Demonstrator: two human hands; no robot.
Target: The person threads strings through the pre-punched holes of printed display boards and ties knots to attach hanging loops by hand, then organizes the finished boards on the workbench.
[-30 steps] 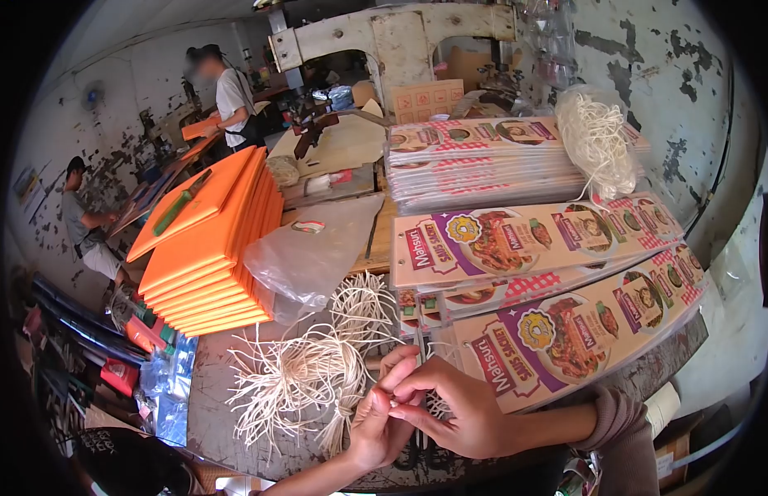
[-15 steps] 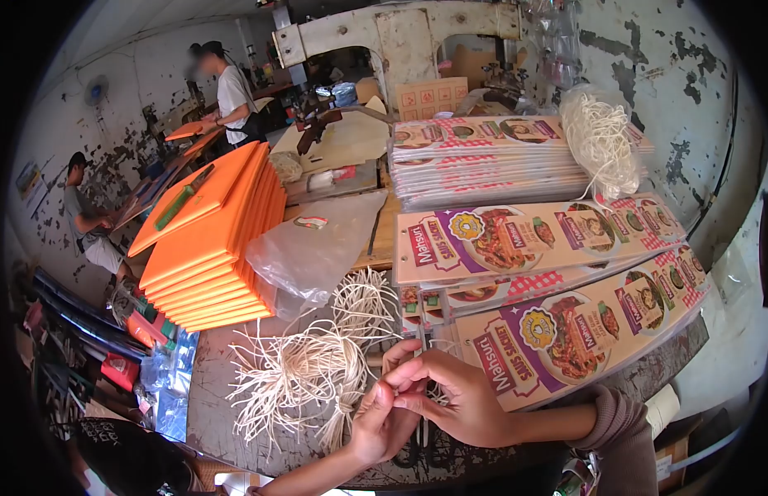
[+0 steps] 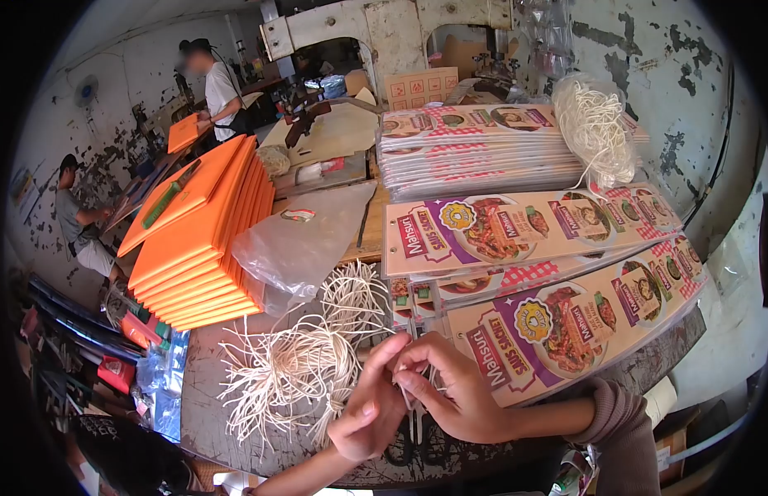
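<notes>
Off-white cords (image 3: 284,372) lay splayed on the scuffed dark table (image 3: 208,364), just left of the hands, with a second cord bundle (image 3: 355,299) meeting them on the far side. The left hand (image 3: 369,417) was loosely open, its thumb spread away from the fingers, and nothing could be seen in its grasp. The right hand (image 3: 456,395) was curled beside it, thumb and forefinger brought close together; whether a strand sat between them could not be told, since the fingers hid the spot. Below both hands lay what looked like black-handled scissors (image 3: 415,430), partly covered.

Several things might have gone wrong from there. With strands crossing one another so freely, a tug on one could have dragged others along and knotted the heap. If the right fingertips did pinch a thin end, the slack left fingers offered it little support, so it could have slipped. A wrist dropping low might have knocked the scissors. Nearby, the printed boards (image 3: 574,322) lay close by the right forearm; an elbow swung outward could have pushed them askew. The orange stack (image 3: 185,256), its layers stepped and a green-handled tool (image 3: 162,207) on top, seemed liable to slide if bumped
</notes>
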